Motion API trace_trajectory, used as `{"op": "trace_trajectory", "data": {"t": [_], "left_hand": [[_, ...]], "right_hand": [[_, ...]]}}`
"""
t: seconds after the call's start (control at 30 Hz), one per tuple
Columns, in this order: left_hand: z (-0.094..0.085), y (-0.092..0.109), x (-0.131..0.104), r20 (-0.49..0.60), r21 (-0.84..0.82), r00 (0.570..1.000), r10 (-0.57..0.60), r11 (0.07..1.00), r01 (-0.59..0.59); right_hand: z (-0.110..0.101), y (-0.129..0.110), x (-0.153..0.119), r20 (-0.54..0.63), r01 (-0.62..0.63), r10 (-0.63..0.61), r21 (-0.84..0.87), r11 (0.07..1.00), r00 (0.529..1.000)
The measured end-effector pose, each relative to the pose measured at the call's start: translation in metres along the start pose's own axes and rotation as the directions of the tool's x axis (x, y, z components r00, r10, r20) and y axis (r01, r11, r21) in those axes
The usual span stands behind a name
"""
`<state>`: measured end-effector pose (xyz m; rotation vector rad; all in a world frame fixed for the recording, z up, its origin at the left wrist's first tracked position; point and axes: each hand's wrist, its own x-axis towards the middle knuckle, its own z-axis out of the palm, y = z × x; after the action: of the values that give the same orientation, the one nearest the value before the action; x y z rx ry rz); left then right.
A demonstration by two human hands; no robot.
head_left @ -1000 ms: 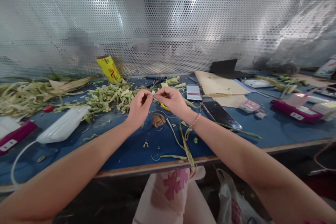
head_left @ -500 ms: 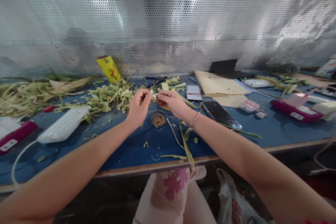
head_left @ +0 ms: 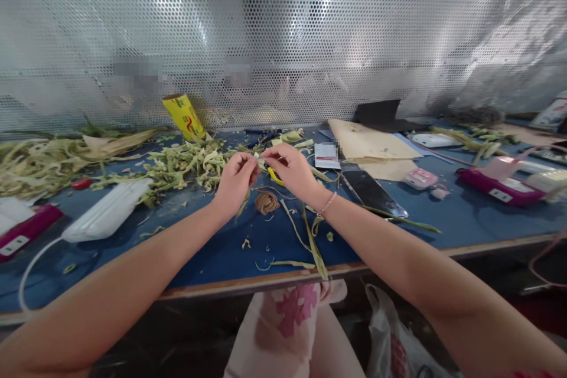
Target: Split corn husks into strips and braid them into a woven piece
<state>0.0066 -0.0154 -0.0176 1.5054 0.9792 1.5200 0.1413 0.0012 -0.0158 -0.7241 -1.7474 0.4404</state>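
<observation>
My left hand (head_left: 236, 183) pinches a small piece of pale green leaf strip (head_left: 259, 159) between thumb and forefinger above the table. A green strip end hangs just below that hand. Opposite it, the thumb and fingers of my right hand (head_left: 290, 172) close on the same piece from the other side; its exact fold is too small to make out. Under my right hand a curved yellow handle (head_left: 275, 176) shows, the rest of it hidden. A small coil of brown twine (head_left: 267, 203) lies on the blue tabletop (head_left: 212, 254), nearer me than both hands.
Dried leaf strips (head_left: 195, 162) are heaped at left, by a tilted yellow tube (head_left: 183, 117). A white power adapter (head_left: 108, 209) and red-purple power strips lie about. At right are a phone (head_left: 374, 194), brown paper (head_left: 367, 142) and a pink case (head_left: 420, 178). A perforated metal panel (head_left: 274, 29) stands behind.
My right hand has risen slightly and turned, its fingers now arched over the leaf piece, and more of the yellow handle shows. My left hand has stayed nearly in place.
</observation>
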Motion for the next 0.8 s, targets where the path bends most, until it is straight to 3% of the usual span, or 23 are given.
{"op": "trace_trajectory", "data": {"t": [0.2, 0.4, 0.53, 0.7, 0.8], "left_hand": [[0.000, -0.002, 0.002, -0.011, -0.046, 0.998, -0.062, 0.997, 0.062], [0.001, -0.002, 0.002, 0.008, -0.054, 0.999, -0.050, 0.997, 0.051], [0.000, 0.004, -0.001, 0.065, 0.079, 0.998, -0.016, 0.997, 0.011], [0.001, 0.014, -0.006, 0.104, 0.154, 0.994, 0.016, 0.988, -0.032], [0.000, 0.015, -0.007, 0.131, 0.168, 0.991, 0.037, 0.984, -0.059]], "right_hand": [[-0.003, 0.003, -0.001, 0.075, 0.286, -0.277, -0.166, 0.944, 0.958], [-0.005, 0.006, 0.000, 0.146, 0.350, -0.325, -0.197, 0.916, 0.934], [-0.005, 0.003, 0.001, 0.112, 0.303, -0.287, -0.170, 0.938, 0.951], [-0.004, -0.003, 0.001, 0.053, 0.053, -0.050, -0.055, 0.997, 0.997], [-0.004, -0.004, 0.002, 0.049, 0.008, -0.009, 0.030, 1.000, 0.999]]}}
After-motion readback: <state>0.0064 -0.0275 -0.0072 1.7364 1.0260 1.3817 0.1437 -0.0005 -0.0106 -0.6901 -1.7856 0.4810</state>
